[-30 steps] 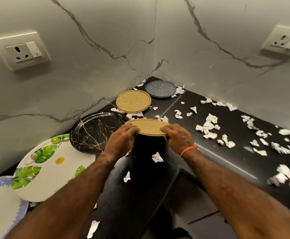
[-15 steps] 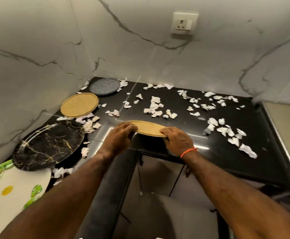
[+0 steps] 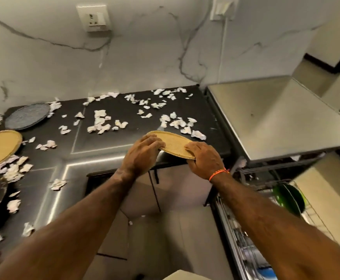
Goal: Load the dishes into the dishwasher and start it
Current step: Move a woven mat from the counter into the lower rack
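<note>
Head view: paper scraps litter countertop beyond held plate.

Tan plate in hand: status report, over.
Left hand and right hand both grip the tan plate, held over the counter edge. Dishwasher rack open at right, green dish already in it. Nothing in the way.
</note>
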{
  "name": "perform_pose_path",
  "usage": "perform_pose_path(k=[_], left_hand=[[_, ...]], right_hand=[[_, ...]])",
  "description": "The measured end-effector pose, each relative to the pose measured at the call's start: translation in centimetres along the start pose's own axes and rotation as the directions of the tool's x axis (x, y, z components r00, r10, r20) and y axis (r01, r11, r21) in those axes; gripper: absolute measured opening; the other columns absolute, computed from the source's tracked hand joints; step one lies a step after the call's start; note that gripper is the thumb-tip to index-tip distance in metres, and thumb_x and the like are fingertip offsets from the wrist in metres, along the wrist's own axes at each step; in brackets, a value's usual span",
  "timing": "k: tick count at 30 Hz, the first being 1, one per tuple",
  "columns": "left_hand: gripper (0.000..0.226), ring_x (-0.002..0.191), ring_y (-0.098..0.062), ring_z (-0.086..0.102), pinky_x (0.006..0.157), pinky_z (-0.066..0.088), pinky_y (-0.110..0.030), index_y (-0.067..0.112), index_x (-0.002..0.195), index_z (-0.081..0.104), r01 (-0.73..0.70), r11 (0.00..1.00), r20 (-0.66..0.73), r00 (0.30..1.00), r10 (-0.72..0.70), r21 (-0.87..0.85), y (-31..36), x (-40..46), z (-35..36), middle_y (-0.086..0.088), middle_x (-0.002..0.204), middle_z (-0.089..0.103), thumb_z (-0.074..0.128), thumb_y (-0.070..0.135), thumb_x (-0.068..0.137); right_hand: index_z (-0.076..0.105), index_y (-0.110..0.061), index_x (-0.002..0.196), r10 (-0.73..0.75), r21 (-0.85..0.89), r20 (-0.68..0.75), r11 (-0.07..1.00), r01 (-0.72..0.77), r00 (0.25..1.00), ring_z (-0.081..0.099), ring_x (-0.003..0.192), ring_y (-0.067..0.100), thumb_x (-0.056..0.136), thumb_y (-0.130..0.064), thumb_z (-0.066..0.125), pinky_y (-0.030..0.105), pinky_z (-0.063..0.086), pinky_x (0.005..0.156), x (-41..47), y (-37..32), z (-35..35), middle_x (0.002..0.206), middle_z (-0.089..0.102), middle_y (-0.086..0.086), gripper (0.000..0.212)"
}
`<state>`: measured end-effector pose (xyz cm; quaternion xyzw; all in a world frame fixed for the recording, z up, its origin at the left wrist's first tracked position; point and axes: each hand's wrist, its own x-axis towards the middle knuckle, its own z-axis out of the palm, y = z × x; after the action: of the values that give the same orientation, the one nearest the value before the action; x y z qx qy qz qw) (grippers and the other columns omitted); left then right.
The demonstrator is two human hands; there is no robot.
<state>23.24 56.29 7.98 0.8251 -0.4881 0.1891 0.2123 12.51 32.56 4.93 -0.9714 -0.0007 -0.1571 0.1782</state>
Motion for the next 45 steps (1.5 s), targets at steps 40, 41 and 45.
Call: perform_pose_path(k=[40, 41, 45], left_hand=[[0.038, 0.113, -0.024, 0.062, 0.098, 0.052, -0.043, 0.013, 0.107, 0.075, -0.049, 0.903, 0.804, 0.438, 0.403, -0.426, 21.3, 8.7, 57.6, -0.005, 0.115, 0.072, 0.073, 0.043, 0.083], [0.039, 0.113, -0.025, 0.062, 0.099, 0.052, -0.043, 0.013, 0.107, 0.075, -0.038, 0.907, 0.816, 0.420, 0.396, -0.420, 21.2, 8.4, 58.7, -0.006, 0.115, 0.072, 0.072, 0.043, 0.082], [0.033, 0.123, -0.027, 0.056, 0.108, 0.041, -0.038, 0.011, 0.111, 0.075, -0.044, 0.911, 0.834, 0.388, 0.393, -0.410, 21.5, 7.5, 62.3, -0.008, 0.120, 0.070, 0.074, 0.032, 0.085]], right_hand=[[0.064, -0.031, 0.128, 0.953, 0.222, 0.183, 0.198, -0.955, 0.240, 0.069, 0.103, 0.026, 0.096, -0.023, 0.052, 0.039, 0.058, 0.086, -30.2, 33.9, 20.6, 0.125, 0.070, 0.000, 0.035], [0.063, -0.033, 0.128, 0.955, 0.228, 0.198, 0.175, -0.958, 0.222, 0.069, 0.103, 0.026, 0.097, -0.026, 0.050, 0.039, 0.058, 0.086, -30.3, 34.4, 21.7, 0.125, 0.070, -0.001, 0.035], [0.066, -0.032, 0.128, 0.963, 0.248, 0.217, 0.105, -0.963, 0.160, 0.071, 0.102, 0.024, 0.099, -0.025, 0.053, 0.035, 0.058, 0.086, -30.6, 36.0, 24.6, 0.124, 0.071, -0.002, 0.032]])
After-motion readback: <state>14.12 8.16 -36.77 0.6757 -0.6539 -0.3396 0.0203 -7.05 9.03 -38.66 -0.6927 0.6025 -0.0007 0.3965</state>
